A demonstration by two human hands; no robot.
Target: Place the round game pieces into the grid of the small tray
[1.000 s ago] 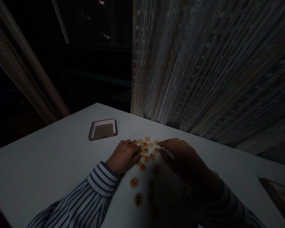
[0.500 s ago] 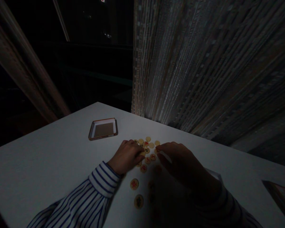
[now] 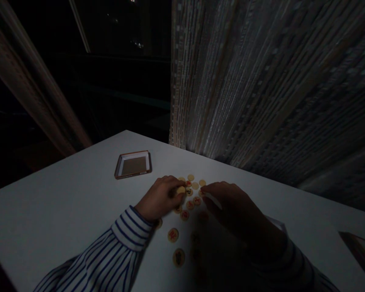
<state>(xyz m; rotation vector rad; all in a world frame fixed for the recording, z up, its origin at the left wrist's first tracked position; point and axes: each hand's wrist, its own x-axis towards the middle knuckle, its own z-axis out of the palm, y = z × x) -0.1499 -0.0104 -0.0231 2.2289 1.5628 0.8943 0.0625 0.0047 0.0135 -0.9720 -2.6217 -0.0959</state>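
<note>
White surface [image 3: 63,211]: one disc [image 3: 180,190] is pinched by left hand [image 3: 159,199] fingers [image 3: 170,186]; right hand [image 3: 232,205] grasp (shadowed) cannot be told.

The marks on the round pieces [image 3: 190,205] are too small and dim for us to read. Those nearest us, beneath the right hand [image 3: 231,207], sink into its shadow, so we cannot count them. The left hand [image 3: 160,198] covers part of the cluster. We cannot tell whether its fingertips grip the pale piece at their ends, nor whether the right hand holds anything. The near edge cuts off both striped sleeves [image 3: 121,247], and a framed object [image 3: 360,249] at the right edge shows only a corner.
</note>
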